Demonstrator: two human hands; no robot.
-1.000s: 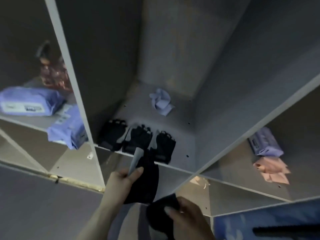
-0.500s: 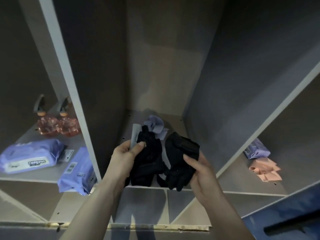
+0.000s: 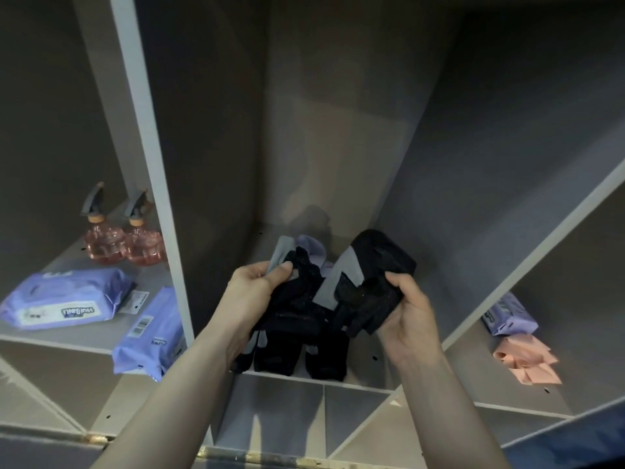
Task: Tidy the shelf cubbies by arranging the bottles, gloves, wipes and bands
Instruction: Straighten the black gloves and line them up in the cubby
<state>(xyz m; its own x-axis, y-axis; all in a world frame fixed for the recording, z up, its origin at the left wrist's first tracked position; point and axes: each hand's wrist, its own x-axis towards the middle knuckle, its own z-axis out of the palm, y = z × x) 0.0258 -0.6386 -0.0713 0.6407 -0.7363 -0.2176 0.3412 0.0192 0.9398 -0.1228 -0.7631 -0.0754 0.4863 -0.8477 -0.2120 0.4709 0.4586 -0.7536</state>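
Note:
Both hands are raised in front of the middle cubby, each holding a black fingerless glove with a grey strap. My left hand (image 3: pixel 258 296) pinches one black glove (image 3: pixel 301 292) by its grey tab. My right hand (image 3: pixel 407 308) grips the other black glove (image 3: pixel 375 275). Below them, several more black gloves (image 3: pixel 297 353) lie in a row at the front edge of the middle shelf board (image 3: pixel 365 384). A lilac band (image 3: pixel 313 247) lies behind, partly hidden by the held gloves.
The left cubby holds two pink spray bottles (image 3: pixel 123 238) at the back and two purple wipes packs (image 3: pixel 64 297), one pack (image 3: pixel 148 333) overhanging the front edge. The right cubby holds a purple wipes pack (image 3: pixel 507 314) and a folded pink band (image 3: pixel 526 360). Upright dividers (image 3: pixel 152 184) separate the cubbies.
Both hands rose from below the shelf edge up in front of the middle cubby, carrying the two gloves. The view tilted so the spray bottles came into sight.

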